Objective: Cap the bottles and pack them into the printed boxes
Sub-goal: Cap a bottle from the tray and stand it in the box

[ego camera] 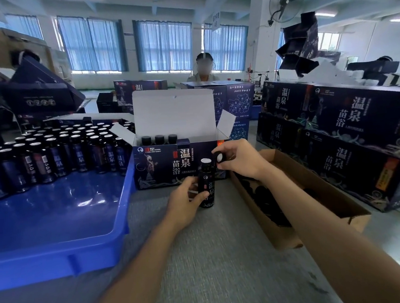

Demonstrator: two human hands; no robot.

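Dark bottle (207, 177) upright in the curled left hand (186, 201), black cap (219, 157) in a fingertip pinch of the right hand (240, 162).

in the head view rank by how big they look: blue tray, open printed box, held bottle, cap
1. blue tray
2. open printed box
3. bottle in the left hand
4. cap in the right hand
The tray is nearer the camera, which inflates it.

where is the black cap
Head view, centre right: the black cap is pinched in the right hand, just above and right of the uncapped bottle the left hand holds, in front of the open printed box.
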